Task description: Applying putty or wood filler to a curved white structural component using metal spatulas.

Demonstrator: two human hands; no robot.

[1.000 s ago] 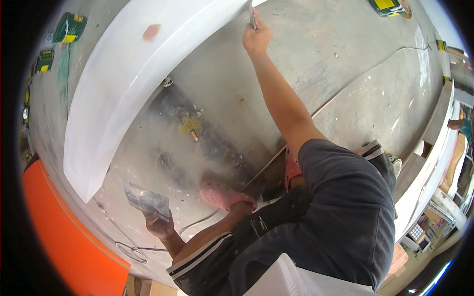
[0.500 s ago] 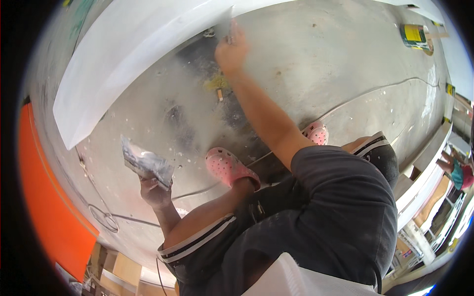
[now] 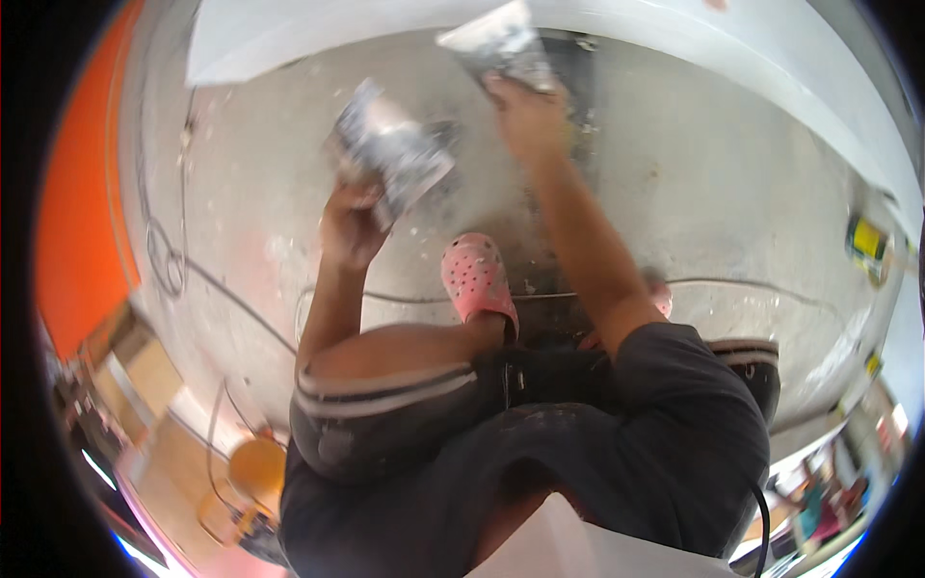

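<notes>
My left hand (image 3: 351,223) is closed around a broad putty knife (image 3: 395,149), its blade smeared with white and grey filler and blurred by motion. Farther out and to the right, my right hand (image 3: 533,123) grips another wide scraper (image 3: 501,46), its blade also coated in pale filler. This second blade overlaps the lower edge of a long white panel (image 3: 299,34) that curves across the far side of the view. The two blades are apart from each other. My fingers hide the handles.
A pink clog (image 3: 475,275) on my foot rests on the stained concrete floor (image 3: 694,212). A cable (image 3: 752,284) crosses the floor. A yellow-labelled can (image 3: 867,241) stands at right, an orange panel (image 3: 92,183) at left, and a yellow stool (image 3: 258,469) at lower left.
My left hand has risen with its putty knife toward the middle. My right hand has turned its scraper so the blade's face shows. The whole view has swung left.
</notes>
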